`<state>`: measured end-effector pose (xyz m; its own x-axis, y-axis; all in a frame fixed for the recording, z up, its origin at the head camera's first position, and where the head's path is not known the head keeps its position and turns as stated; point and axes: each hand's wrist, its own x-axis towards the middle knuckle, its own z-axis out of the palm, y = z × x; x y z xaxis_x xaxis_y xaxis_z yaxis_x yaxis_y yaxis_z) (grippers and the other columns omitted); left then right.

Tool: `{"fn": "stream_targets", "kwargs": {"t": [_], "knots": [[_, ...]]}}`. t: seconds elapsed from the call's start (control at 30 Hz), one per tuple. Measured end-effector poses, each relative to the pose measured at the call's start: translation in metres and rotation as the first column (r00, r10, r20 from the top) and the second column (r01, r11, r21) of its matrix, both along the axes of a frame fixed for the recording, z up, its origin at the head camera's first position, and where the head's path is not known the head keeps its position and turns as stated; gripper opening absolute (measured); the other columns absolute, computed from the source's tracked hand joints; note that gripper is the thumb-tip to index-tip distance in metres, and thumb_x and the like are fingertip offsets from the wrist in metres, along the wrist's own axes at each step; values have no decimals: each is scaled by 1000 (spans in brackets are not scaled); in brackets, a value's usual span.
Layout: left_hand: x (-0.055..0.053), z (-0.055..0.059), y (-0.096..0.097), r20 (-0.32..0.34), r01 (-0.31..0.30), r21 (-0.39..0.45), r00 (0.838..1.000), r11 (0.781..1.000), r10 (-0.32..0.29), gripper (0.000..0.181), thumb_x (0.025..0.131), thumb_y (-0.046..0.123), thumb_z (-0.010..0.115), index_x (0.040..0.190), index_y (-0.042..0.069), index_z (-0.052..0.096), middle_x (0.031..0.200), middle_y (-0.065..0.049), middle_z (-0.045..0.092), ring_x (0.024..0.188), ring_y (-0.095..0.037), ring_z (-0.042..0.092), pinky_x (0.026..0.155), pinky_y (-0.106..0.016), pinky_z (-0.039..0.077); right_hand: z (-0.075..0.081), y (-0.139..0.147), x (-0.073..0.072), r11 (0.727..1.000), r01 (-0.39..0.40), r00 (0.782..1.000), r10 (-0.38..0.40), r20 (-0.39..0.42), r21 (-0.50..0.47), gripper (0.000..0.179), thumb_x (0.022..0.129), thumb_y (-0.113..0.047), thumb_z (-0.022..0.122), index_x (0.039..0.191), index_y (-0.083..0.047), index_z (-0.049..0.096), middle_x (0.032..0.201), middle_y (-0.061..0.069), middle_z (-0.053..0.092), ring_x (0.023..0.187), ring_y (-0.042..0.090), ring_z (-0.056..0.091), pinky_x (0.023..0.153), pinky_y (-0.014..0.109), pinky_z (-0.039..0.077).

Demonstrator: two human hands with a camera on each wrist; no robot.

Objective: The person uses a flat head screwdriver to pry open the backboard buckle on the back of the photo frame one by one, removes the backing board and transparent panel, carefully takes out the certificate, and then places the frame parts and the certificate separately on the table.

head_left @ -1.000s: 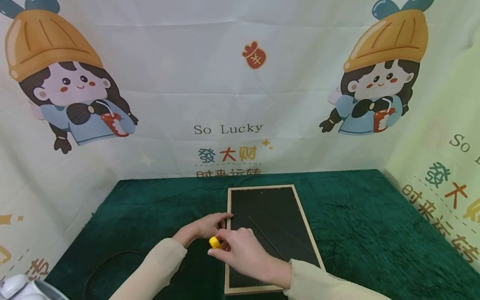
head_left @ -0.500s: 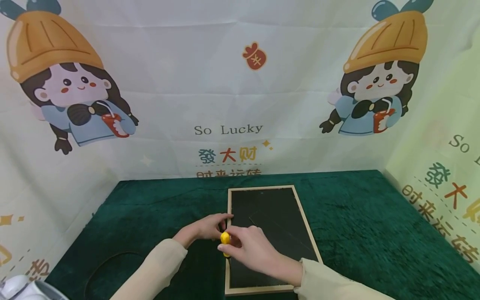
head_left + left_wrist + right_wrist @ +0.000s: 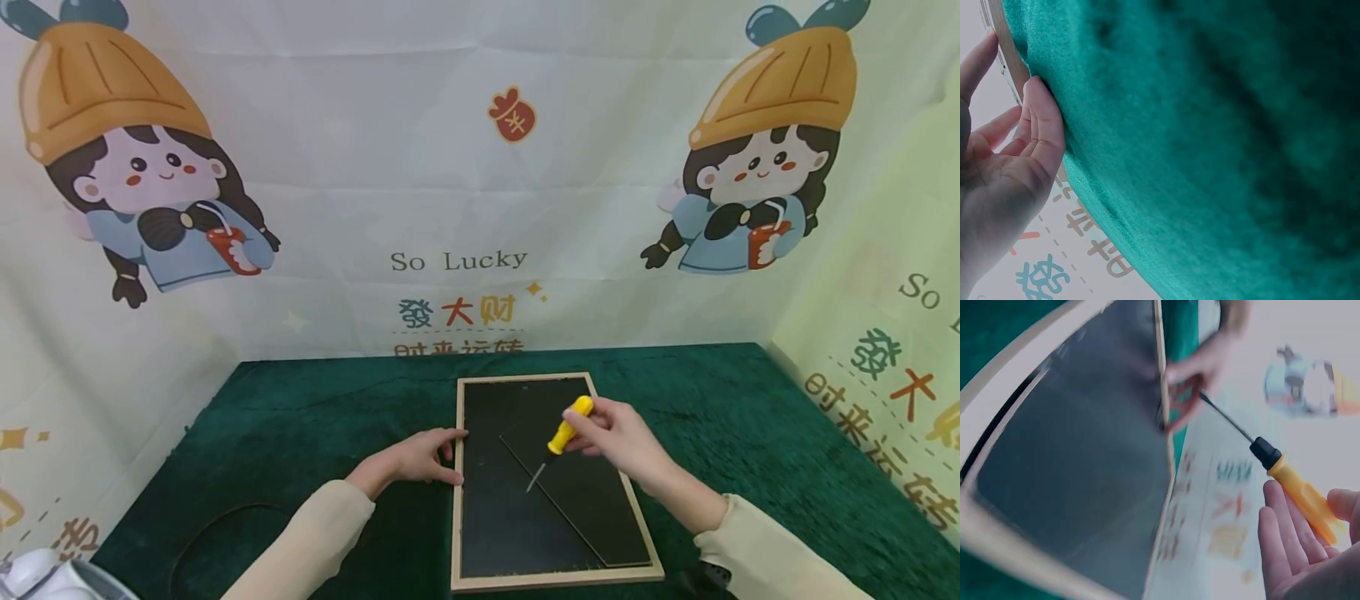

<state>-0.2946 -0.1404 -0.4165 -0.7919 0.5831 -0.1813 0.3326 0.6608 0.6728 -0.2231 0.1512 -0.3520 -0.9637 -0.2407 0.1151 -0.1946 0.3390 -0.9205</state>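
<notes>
A black panel in a pale wooden frame lies on the green cloth; a thin diagonal line crosses its surface. At the frame's left rail, my left hand touches the wood with extended fingers and thumb. The left wrist view has that hand with fingertips against the wooden edge. Above the panel, my right hand holds a yellow-handled screwdriver, its metal tip slanting down and left. In the right wrist view, thumb and fingers hold the screwdriver by its handle.
Green cloth covers the table, backed by a printed white curtain. A thin dark curved line shows at lower left, near a white object at the corner. A dark item sits by the right sleeve.
My right hand has moved right and up with the screwdriver, from beside the left rail to over the panel. The left hand stays at the left rail, its thumb now visible against it.
</notes>
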Motion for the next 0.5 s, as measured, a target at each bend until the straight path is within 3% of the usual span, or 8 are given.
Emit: {"fn": "stream_targets", "kwargs": {"t": [0.1,0.27,0.5], "knots": [[0,-1,0,-14,5,1,1000,1000,-5,69,78,22,69,134,3,33,89,-6,43,63,-15,48,55,-30,44,-4,30,-5,997,69,993,-65,94,-38,50,88,-38,51,110,7,48,94,14,61,83,25,61,74,38,48],[0,-2,-2,-33,6,1,999,1000,-5,68,78,22,69,133,3,34,89,-6,43,63,-15,47,56,-31,43,-18,68,-12,987,158,972,-147,184,-43,55,91,-40,44,113,10,42,94,15,60,93,30,57,77,37,47],[2,-2,-1,-66,19,6,998,1000,-19,67,78,23,68,132,1,35,88,-5,44,63,-15,46,56,-30,41,-45,84,-19,970,224,931,-183,315,-98,52,93,-36,40,111,13,39,88,10,62,89,27,60,72,31,49]]}}
